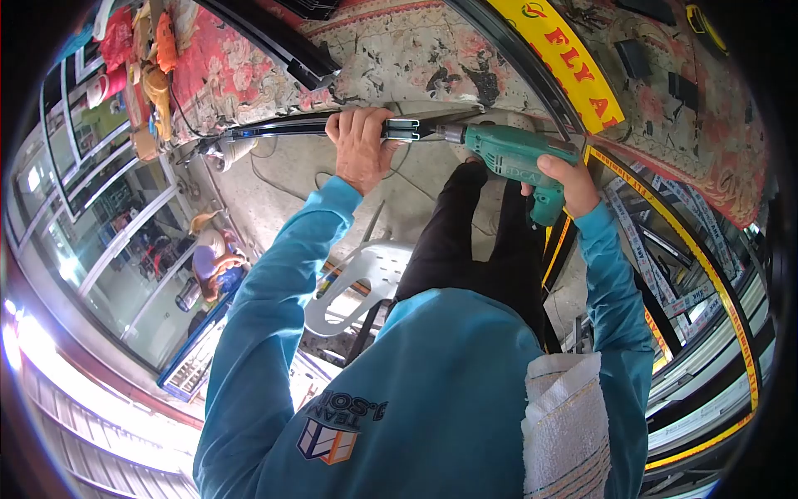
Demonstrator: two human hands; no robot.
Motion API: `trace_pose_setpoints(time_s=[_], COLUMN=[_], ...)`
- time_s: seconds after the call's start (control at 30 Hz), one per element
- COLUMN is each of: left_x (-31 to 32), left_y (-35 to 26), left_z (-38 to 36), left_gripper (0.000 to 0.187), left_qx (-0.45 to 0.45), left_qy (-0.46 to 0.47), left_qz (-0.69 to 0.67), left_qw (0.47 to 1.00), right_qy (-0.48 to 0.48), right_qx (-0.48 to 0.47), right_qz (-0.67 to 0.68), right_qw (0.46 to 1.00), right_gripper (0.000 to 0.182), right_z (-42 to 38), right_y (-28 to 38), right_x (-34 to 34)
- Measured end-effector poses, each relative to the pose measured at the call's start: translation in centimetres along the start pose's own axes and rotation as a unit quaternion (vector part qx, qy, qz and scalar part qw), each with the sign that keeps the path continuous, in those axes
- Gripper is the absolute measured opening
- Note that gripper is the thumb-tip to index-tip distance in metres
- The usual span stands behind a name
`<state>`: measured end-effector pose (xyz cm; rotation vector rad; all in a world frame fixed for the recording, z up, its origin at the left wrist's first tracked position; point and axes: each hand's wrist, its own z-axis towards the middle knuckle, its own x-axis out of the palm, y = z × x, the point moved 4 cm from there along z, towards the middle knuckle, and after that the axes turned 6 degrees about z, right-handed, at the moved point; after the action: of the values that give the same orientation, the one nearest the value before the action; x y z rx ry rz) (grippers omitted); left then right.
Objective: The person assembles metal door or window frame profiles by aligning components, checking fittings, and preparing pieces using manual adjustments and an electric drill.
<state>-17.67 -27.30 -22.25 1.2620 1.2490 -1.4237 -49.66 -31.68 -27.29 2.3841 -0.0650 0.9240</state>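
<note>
My left hand is wrapped over a dark aluminium profile near its cut end, where the hollow section shows. In my right hand is a green power drill, gripped by its handle and pointing left. The drill's chuck lies close to the profile's open end, and the bit reaches toward it. Both hands are at the near edge of a cloth-covered work surface.
Yellow-taped frames lean at the right. More dark profiles lie on the floral cloth. A tape measure is at the far right corner. Below are a white plastic chair and loose cables. Another person is at the left.
</note>
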Motion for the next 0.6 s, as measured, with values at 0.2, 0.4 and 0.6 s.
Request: trace_pose_setpoints(time_s=[0.2,0.4,0.6], left_x=[-0.11,-0.23,-0.43], left_y=[-0.04,0.05,-0.06], left_z=[0.01,0.06,-0.43], left_gripper=[0.042,0.041,0.044], left_qx=[-0.005,-0.008,-0.004], left_qy=[-0.002,0.0,-0.006], left_qz=[-0.003,-0.015,-0.024], left_qw=[1.0,1.0,1.0], right_qy=[0.0,0.002,0.005], right_qx=[-0.002,0.007,0.03], right_qz=[-0.001,-0.01,-0.029], right_qw=[1.0,1.0,0.999], right_gripper=[0.041,0.043,0.047], right_z=[0.14,0.13,0.14], right_y=[0.08,0.22,0.56], right_x=[-0.12,-0.15,0.04])
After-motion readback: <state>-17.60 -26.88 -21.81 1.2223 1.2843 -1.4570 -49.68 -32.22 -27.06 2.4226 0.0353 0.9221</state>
